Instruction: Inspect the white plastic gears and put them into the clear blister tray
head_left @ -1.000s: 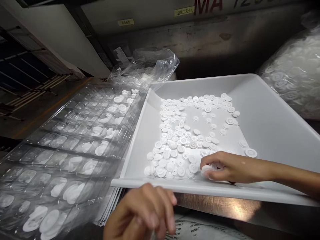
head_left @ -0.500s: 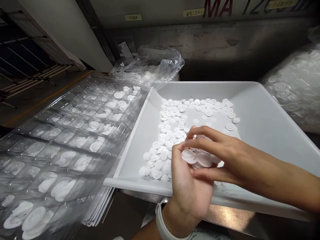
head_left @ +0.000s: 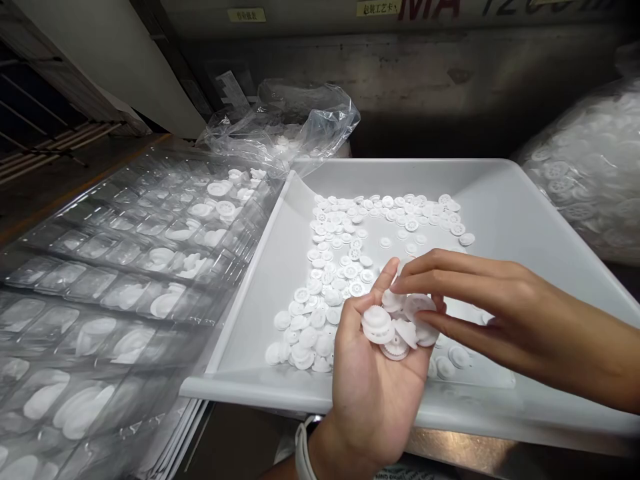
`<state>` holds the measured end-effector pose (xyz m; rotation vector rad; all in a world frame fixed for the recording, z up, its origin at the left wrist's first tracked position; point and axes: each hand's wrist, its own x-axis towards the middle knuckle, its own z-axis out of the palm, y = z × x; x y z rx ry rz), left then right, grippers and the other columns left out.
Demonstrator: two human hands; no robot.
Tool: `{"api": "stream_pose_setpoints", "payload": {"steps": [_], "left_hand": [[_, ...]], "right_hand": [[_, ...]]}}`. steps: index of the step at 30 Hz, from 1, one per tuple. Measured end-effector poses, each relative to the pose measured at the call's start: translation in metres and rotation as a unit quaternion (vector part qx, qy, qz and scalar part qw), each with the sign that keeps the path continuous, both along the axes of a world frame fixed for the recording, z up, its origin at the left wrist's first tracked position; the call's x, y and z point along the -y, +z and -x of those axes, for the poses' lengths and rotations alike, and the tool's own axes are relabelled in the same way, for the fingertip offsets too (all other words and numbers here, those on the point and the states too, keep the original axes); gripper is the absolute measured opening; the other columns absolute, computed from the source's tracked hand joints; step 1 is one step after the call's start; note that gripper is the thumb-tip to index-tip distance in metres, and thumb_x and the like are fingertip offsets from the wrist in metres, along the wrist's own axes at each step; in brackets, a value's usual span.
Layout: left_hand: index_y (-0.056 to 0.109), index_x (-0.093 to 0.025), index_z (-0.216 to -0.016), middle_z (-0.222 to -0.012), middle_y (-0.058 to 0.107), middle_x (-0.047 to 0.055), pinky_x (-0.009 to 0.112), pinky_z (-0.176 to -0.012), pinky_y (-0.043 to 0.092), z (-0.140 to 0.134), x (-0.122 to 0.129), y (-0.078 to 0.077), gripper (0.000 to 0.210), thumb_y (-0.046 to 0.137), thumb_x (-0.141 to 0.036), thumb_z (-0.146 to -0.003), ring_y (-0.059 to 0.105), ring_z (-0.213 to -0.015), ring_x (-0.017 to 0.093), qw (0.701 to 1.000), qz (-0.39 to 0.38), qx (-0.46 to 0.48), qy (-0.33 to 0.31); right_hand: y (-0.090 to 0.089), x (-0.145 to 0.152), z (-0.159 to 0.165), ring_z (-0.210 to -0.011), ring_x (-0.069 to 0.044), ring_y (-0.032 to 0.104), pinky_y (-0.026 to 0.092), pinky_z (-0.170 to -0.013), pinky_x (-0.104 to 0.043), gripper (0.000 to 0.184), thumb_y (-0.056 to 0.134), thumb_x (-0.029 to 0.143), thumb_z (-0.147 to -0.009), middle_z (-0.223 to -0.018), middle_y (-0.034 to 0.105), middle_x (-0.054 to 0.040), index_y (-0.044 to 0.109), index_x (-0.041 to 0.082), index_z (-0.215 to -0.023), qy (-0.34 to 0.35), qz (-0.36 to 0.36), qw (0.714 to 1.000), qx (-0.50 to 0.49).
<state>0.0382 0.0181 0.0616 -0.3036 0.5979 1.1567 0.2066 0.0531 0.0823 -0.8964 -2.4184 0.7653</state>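
Palm up, my left hand (head_left: 377, 400) cups several small white plastic gears (head_left: 379, 325), its fingers curled up behind them. My right hand (head_left: 505, 320) reaches in from the right, with thumb and fingers closed around gears at the right side of that palm. Which of them it grips is partly hidden. Both hands are over the front of a light grey tray (head_left: 250, 392). Many loose white gears (head_left: 325, 313) lie across the tray floor, thickest along its left side and back.
Left of the grey tray, stacked clear blister trays (head_left: 115, 250) hold white parts in some pockets. A clear plastic bag (head_left: 325, 123) with white parts stands behind. Another large bag of white gears (head_left: 590, 180) is at the right. A metal machine panel (head_left: 390, 80) closes off the back.
My left palm has opened out and shows more of the gears. My right hand has shifted slightly right, its fingers lifted off the left hand. The view has moved a little.
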Motion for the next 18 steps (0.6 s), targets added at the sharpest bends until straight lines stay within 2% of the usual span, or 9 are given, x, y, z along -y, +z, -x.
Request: {"api": "stream_pose_setpoints", "payload": {"steps": [4,7,12,15,18], "left_hand": [[0.069,-0.013,-0.136,-0.123,0.083,0.017,0.034,-0.092,0.067,0.0007,-0.0005,-0.0012,0.043,0.061,-0.027,-0.096,0.083,-0.107,0.027,1.000,-0.008,-0.003,-0.004],[0.071,-0.015,-0.132,-0.125,0.083,0.014,0.033,-0.098,0.065,-0.0002,-0.0017,-0.0005,0.039,0.060,-0.027,-0.096,0.080,-0.115,0.026,1.000,-0.016,-0.010,-0.002],[0.075,-0.011,-0.126,-0.124,0.082,0.015,0.034,-0.103,0.064,0.0000,-0.0024,0.0014,0.037,0.056,-0.025,-0.099,0.075,-0.127,0.028,0.998,-0.046,0.003,-0.030],[0.074,-0.008,-0.128,-0.122,0.082,0.017,0.033,-0.099,0.065,0.0014,-0.0024,0.0014,0.039,0.055,-0.023,-0.098,0.076,-0.126,0.030,0.998,-0.056,0.010,-0.034],[0.073,-0.007,-0.130,-0.120,0.083,0.017,0.031,-0.093,0.067,0.0026,-0.0026,0.0013,0.041,0.053,-0.022,-0.097,0.078,-0.121,0.029,0.998,-0.048,0.016,-0.023]], "right_hand": [[0.0021,-0.0001,0.0020,-0.108,-0.013,0.068,0.059,-0.089,-0.022,0.024,0.062,0.030,-0.112,-0.126,0.070,0.0032,0.064,0.036,-0.135,-0.045,0.013,0.999,-0.013],[0.0031,-0.0008,0.0019,-0.104,-0.013,0.069,0.061,-0.080,-0.021,0.021,0.063,0.032,-0.110,-0.125,0.071,0.0038,0.067,0.036,-0.130,-0.073,0.034,0.996,-0.029],[0.0033,-0.0020,-0.0004,-0.104,-0.014,0.071,0.065,-0.083,-0.023,0.027,0.062,0.036,-0.110,-0.124,0.072,0.0036,0.063,0.039,-0.137,-0.065,0.077,0.993,-0.055],[0.0038,-0.0029,-0.0028,-0.098,-0.013,0.069,0.062,-0.078,-0.021,0.031,0.062,0.035,-0.111,-0.122,0.070,0.0010,0.060,0.038,-0.142,-0.053,0.056,0.996,-0.050],[0.0029,-0.0056,-0.0049,-0.093,-0.011,0.065,0.059,-0.078,-0.020,0.038,0.063,0.039,-0.110,-0.127,0.066,0.0008,0.056,0.039,-0.147,-0.069,0.018,0.997,-0.022]]}}
